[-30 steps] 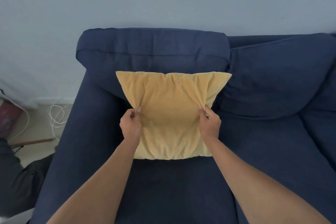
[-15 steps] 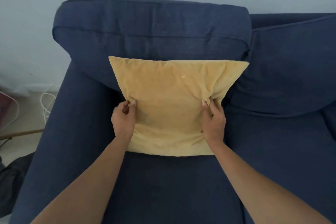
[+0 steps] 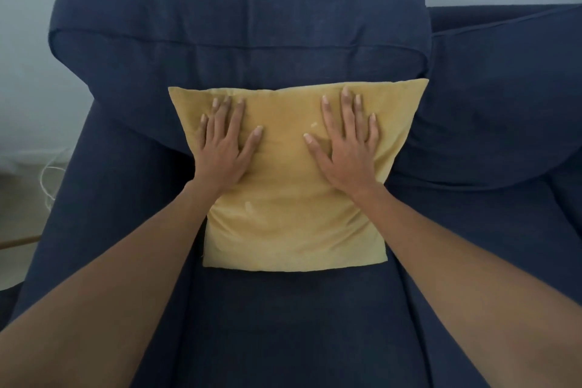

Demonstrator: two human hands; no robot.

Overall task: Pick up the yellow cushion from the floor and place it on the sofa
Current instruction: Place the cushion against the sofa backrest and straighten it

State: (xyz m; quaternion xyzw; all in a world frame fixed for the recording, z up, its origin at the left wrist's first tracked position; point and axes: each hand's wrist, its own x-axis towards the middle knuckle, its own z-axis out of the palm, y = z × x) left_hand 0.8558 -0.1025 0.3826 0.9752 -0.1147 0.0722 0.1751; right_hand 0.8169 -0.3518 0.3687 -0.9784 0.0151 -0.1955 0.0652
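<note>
From the head camera, the yellow cushion (image 3: 293, 186) stood on the sofa (image 3: 283, 324) seat, its lower edge down on the seat and its upper edge leaning against the dark blue back cushion (image 3: 239, 41) — placed, by the look of it. Both hands lay flat on its face, fingers spread wide, gripping nothing: the left hand (image 3: 225, 148) on the upper left part, the right hand (image 3: 348, 148) on the upper right, palms pressed to the fabric. The cushion sat directly ahead of the hands, between the two forearms, roughly square with its top edge running left to right; neither hand was clearly nearer, both equally on it. To the right a second back cushion (image 3: 504, 98) bulged just beside the yellow one's upper right corner, touching or nearly so — hard to tell which. Off to the left, a pale cable (image 3: 47, 176) lay on the floor (image 3: 19, 214) beyond the sofa's arm, well apart. Nothing stood in the way of lifting the hands straight back; that seemed all that remained.
</note>
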